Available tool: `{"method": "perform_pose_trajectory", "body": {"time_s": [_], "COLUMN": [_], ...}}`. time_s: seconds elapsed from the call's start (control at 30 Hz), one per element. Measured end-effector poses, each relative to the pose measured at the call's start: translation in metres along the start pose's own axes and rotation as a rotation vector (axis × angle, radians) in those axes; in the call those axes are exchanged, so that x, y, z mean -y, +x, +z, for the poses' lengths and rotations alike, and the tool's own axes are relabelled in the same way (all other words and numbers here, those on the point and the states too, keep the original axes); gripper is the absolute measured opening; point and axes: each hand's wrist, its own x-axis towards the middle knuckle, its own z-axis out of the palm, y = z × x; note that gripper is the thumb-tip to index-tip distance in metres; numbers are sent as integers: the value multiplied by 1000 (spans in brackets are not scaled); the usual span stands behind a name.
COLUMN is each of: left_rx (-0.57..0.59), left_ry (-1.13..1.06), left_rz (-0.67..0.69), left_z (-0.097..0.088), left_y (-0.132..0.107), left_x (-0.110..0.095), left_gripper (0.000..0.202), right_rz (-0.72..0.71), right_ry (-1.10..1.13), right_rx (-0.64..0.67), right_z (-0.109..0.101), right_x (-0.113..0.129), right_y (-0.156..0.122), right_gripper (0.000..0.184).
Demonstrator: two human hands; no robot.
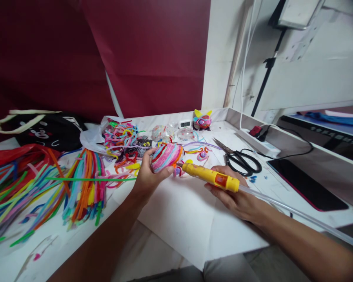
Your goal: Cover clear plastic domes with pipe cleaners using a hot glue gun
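Observation:
My left hand (148, 174) is closed around a ball wrapped in striped pipe cleaners (167, 156), mostly pink with orange, red and blue bands. In my right hand (229, 192) is a yellow hot glue gun (210, 176), with a long clear glue stick (300, 217) coming out of its back end. The nozzle points left and is close to the ball's lower right side; whether it touches cannot be made out. Beneath both hands lies a white sheet of paper (179, 223). Small curled pipe-cleaner pieces (202, 154) lie just behind the ball.
Pipe-cleaner bundles (84, 184) cover the left side, before a black bag (47, 131). Black-handled scissors (242, 160), a phone (307, 184) and a power strip (259, 143) lie at right. At the back stand a small digital clock (185, 124) and a finished-looking eared ball (202, 121).

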Motion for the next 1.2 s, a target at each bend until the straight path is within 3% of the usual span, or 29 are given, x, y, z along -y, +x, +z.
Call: {"method": "perform_pose_trajectory", "body": {"time_s": [0.53, 0.83, 1.2], "left_rx": [-11, -7, -9], "left_ry": [13, 4, 7], "left_rz": [-15, -14, 3], "left_z": [1, 2, 2], "left_y": [-2, -1, -1], "left_x": [-2, -2, 0], "left_gripper": [81, 82, 80], "right_rz": [100, -14, -38], "right_ry": [59, -44, -103], "right_rx": [-50, -23, -45], "right_z": [11, 0, -1], "right_x": [-14, 1, 1], "right_y": [-12, 0, 1], "right_gripper": [25, 20, 16]}}
